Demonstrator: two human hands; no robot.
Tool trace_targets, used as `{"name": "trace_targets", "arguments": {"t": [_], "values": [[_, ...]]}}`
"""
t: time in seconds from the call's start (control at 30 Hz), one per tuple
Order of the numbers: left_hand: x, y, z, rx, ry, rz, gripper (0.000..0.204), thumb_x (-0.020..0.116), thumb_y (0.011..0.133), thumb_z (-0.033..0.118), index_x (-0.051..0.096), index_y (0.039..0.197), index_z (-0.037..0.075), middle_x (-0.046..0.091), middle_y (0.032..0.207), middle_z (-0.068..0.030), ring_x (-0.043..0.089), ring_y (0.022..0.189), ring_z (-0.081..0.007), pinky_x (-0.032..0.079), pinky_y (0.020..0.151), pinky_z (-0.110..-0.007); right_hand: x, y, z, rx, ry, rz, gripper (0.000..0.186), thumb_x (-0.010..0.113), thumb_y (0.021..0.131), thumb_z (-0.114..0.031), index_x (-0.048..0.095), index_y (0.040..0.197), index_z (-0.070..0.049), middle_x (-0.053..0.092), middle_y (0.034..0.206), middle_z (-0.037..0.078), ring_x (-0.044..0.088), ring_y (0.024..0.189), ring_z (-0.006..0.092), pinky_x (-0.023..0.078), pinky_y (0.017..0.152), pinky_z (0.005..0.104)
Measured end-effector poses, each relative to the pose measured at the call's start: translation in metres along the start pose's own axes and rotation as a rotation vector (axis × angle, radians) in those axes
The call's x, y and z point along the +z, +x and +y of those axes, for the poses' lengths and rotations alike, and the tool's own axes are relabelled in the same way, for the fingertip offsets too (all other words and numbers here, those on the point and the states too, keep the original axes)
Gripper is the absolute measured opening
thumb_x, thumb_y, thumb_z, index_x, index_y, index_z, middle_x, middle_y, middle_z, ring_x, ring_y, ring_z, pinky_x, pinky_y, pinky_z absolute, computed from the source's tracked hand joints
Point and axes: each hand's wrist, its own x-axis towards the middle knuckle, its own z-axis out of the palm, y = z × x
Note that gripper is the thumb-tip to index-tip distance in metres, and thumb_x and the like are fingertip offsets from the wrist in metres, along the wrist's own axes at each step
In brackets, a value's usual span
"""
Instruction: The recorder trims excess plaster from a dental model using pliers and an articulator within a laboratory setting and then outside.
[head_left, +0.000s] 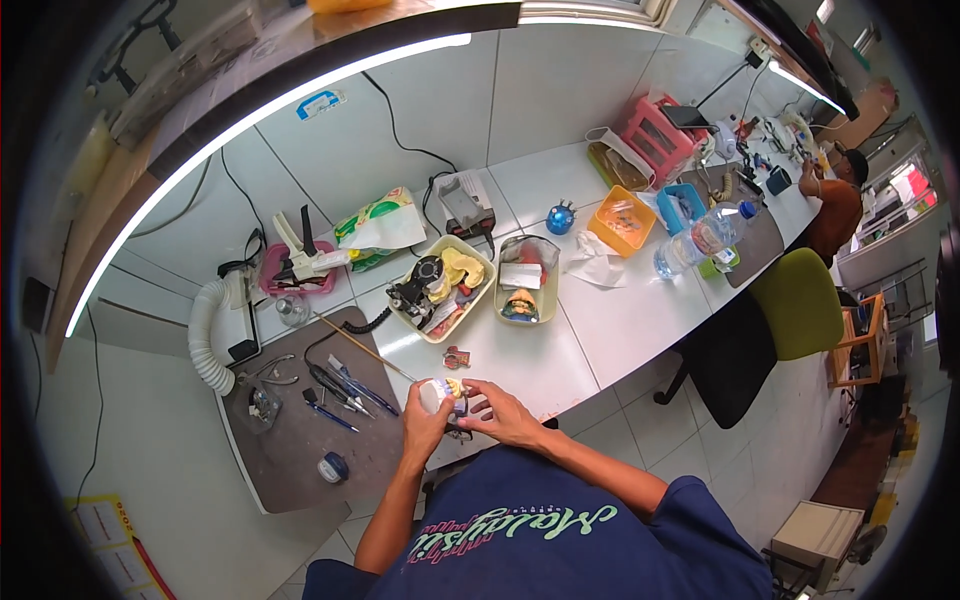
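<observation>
Head view: left hand (424, 428), right hand (512, 418) — fingers (484, 389) gripping a white model (431, 397); filled tubs (469, 314) stand beyond.

Smooth, glossy table (635, 312); matt mat (290, 455).
Chalky-looking model (431, 395), clear glossy plastic bottle (690, 245), crumpled paper tissue (596, 268), ribbed plastic hose (203, 345), shiny ball (560, 219), matt cloth shirt (480, 490).

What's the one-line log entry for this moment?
left hand: holding dental model | right hand: at model's right side | beyond model: small reddish piece | left: hand tools on mat
</observation>
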Motion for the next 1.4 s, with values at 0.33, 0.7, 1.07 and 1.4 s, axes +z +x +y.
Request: {"name": "trace_targets", "arguments": {"t": [0.33,0.7,1.07,1.4], "values": [[0.083,-0.050,0.049,-0.136,-0.612,-0.328,0.034,0.051,0.094,0.027,0.048,0.118,0.003,0.059,0.104,-0.0081,0.059,0.092,-0.0145,0.049,0.081,-0.029,-0.059,-0.070,0.016,-0.019,0.108,0.040,0.080,0.055,0.093,-0.051,0.020,0.148,-0.004,0.047,0.134,0.029,0.048,0.124,0.0384,0.037,0.104,0.0401],[0.239,-0.087,0.092,-0.132,-0.417,-0.699,0.038,0.055,0.091,0.029,0.053,0.116,0.000,0.061,0.102,-0.0072,0.060,0.091,-0.0147,0.048,0.080,-0.028,-0.159,-0.192,0.069,-0.069,0.070,0.485,0.076,0.066,0.084,-0.054,0.039,0.142,-0.012,0.063,0.114,0.016,0.062,0.105,0.0262,0.047,0.093,0.0356],[0.400,-0.118,0.111,-0.031,0.033,-1.351,0.038,0.058,0.094,0.036,0.058,0.108,0.001,0.063,0.097,-0.0037,0.057,0.084,-0.0097,0.046,0.075,-0.026,-0.193,-0.331,0.122,0.053,0.217,1.120,0.066,0.066,0.087,-0.048,0.049,0.134,-0.005,0.066,0.109,0.016,0.065,0.098,0.0258,0.050,0.084,0.0337],[0.516,-0.123,0.135,0.057,0.223,-1.526,0.058,0.063,0.087,0.052,0.053,0.116,0.003,0.058,0.096,-0.0028,0.052,0.083,-0.0096,0.042,0.069,-0.025,-0.240,-0.357,0.155,0.013,0.384,1.556,0.037,0.063,0.093,-0.032,0.061,0.114,-0.002,0.065,0.104,0.009,0.061,0.094,0.0170,0.049,0.081,0.0295]]}}
